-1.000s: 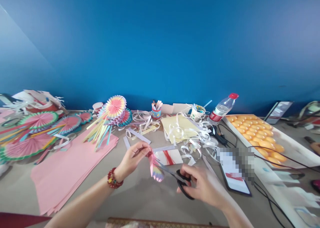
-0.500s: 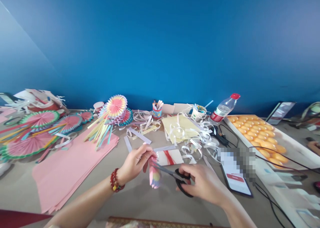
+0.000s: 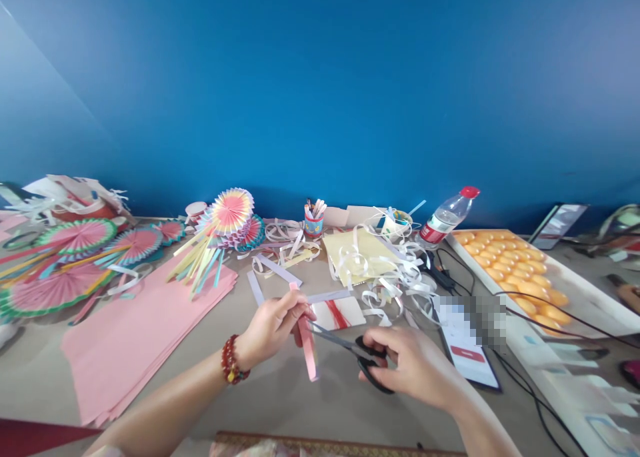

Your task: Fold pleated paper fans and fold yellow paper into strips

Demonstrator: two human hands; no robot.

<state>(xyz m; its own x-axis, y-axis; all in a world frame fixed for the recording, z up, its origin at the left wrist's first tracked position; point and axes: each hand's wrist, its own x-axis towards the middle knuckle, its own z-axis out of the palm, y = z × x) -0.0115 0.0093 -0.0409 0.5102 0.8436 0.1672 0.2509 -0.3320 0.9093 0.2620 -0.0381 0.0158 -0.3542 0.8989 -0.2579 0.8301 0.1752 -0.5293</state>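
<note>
My left hand (image 3: 277, 318), with a red bead bracelet at the wrist, pinches a narrow folded strip of pink paper (image 3: 309, 350) that hangs down below the fingers. In my right hand (image 3: 405, 363) are black-handled scissors (image 3: 370, 363), thumb and fingers in the loops. Their blades point left, and the tips reach the pink paper just under my left fingers. Whether the blades close on the paper I cannot tell. Behind the blades lies a white card (image 3: 345, 313) wound with red thread.
Stacked pink sheets (image 3: 135, 350) and pleated paper rosettes (image 3: 233, 211) lie to the left. Pale paper strips and a yellow sheet (image 3: 365, 250) lie behind my hands. To the right are a phone (image 3: 470, 357), a bottle (image 3: 447, 218), black cables and a tray of orange domes (image 3: 530, 270).
The pink paper has turned in my left hand: its pleated, coloured edge showed before, and now a narrow pink side faces me. The scissors have shifted slightly right.
</note>
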